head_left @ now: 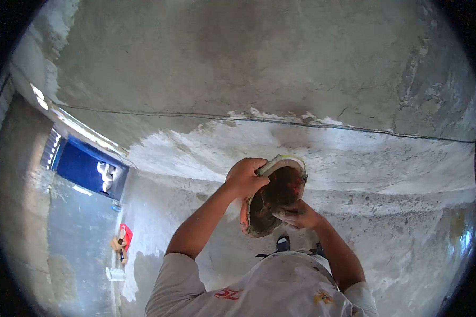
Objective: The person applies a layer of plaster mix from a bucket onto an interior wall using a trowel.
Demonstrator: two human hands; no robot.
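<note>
A shallow basin (264, 208), crusted with pale cement on its rim and dark inside, is held tilted in front of my body. Some orange-red shows on its outer side. My left hand (246, 178) grips the basin's upper left rim, with the thumb over the edge. My right hand (299, 215) is at the lower right side of the basin, its fingers pressed together over the dark inside. Whatever those fingers hold, if anything, is hidden.
Ahead is a wall (238, 63) with damp grey plaster above and a paler band below. A thin cable (301, 124) runs across it. On the left are a blue door or window opening (84, 166), a red item (125, 236) and a white bucket (115, 273).
</note>
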